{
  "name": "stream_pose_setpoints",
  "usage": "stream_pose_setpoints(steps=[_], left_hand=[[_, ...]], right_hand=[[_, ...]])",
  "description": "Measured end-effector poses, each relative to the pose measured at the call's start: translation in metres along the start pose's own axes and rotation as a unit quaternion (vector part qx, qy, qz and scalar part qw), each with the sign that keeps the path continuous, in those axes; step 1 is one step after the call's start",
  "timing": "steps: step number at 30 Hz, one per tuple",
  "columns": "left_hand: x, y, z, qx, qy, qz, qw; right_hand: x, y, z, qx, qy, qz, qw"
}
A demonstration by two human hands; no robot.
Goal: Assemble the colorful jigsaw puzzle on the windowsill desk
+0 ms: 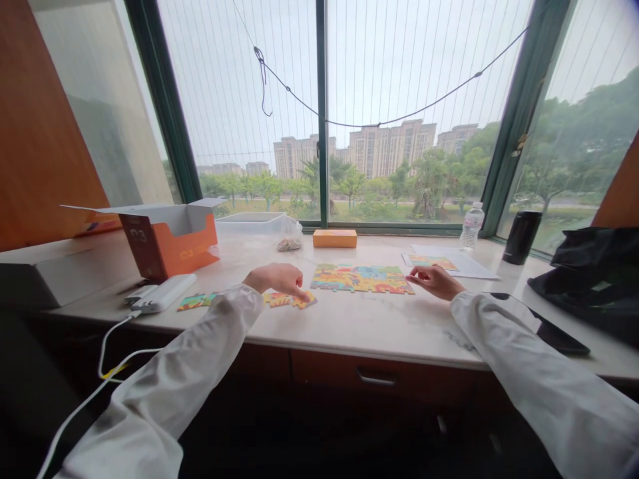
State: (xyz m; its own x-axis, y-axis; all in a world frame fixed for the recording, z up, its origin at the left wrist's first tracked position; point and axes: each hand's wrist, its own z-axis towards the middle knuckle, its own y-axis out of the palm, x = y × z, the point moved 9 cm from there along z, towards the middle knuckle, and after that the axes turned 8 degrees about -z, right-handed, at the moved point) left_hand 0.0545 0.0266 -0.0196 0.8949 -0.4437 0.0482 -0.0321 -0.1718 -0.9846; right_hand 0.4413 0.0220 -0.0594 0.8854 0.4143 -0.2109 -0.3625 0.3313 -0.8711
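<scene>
My left hand [280, 278] reaches down over loose jigsaw pieces, its fingers closed on a puzzle piece [305, 303] at the right end of a short row. Next to that piece lie more yellow and purple jigsaw pieces [280, 301], partly behind the hand. A joined section of a colourful jigsaw puzzle [362, 278] lies flat in the middle, its near edge showing open tabs and notches. At its right edge is my right hand [435, 281], fingers curled and fingertips together; anything between them is too small to make out. Green and orange pieces [197, 302] lie left of my left forearm.
Behind the puzzle stand an orange box [334, 239], a bag of small bits [289, 244] and a clear plastic bin [249, 223]. An open carton [170, 243] and white power bank [167, 293] are left; a picture card [430, 262], bottle [472, 226], black tumbler [522, 237] and phone [562, 336] right.
</scene>
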Motion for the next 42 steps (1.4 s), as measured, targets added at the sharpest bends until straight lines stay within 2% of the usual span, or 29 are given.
stream_pose_setpoints(steps=[3, 8, 10, 13, 16, 21, 25, 31, 37, 39, 42], left_hand=[[-0.007, 0.015, -0.01, -0.001, -0.012, -0.01, 1.0], [0.001, 0.025, -0.014, 0.014, -0.01, -0.008, 1.0], [0.004, 0.026, -0.016, 0.019, -0.008, -0.009, 1.0], [0.006, 0.022, -0.019, 0.048, -0.009, -0.004, 0.999], [0.015, 0.011, -0.023, 0.092, 0.012, 0.002, 0.996], [0.052, -0.007, -0.017, 0.149, 0.079, 0.017, 0.986], [0.094, -0.018, 0.001, 0.174, 0.125, 0.02, 0.977], [0.167, -0.026, 0.038, 0.205, 0.215, 0.014, 0.955], [0.232, -0.007, 0.065, 0.233, 0.29, 0.002, 0.928], [0.242, 0.006, 0.073, 0.221, 0.3, -0.017, 0.928], [0.248, 0.025, 0.082, 0.197, 0.316, -0.05, 0.926]], right_hand=[[-0.044, 0.01, 0.011, -0.019, -0.04, 0.011, 0.999], [-0.154, 0.05, 0.032, -0.106, -0.176, 0.067, 0.976], [-0.187, 0.064, 0.043, -0.118, -0.205, 0.088, 0.968], [-0.214, 0.079, 0.059, -0.12, -0.21, 0.099, 0.965], [-0.222, 0.082, 0.068, -0.101, -0.207, 0.101, 0.968], [-0.205, 0.065, 0.065, -0.069, -0.192, 0.097, 0.974], [-0.168, 0.036, 0.053, -0.041, -0.161, 0.076, 0.983], [-0.1, -0.007, 0.019, -0.042, -0.115, 0.129, 0.984], [-0.032, -0.021, -0.026, -0.031, -0.047, 0.124, 0.991], [-0.018, -0.018, -0.038, -0.039, -0.034, 0.113, 0.992], [-0.012, -0.013, -0.047, -0.065, -0.043, 0.1, 0.992]])
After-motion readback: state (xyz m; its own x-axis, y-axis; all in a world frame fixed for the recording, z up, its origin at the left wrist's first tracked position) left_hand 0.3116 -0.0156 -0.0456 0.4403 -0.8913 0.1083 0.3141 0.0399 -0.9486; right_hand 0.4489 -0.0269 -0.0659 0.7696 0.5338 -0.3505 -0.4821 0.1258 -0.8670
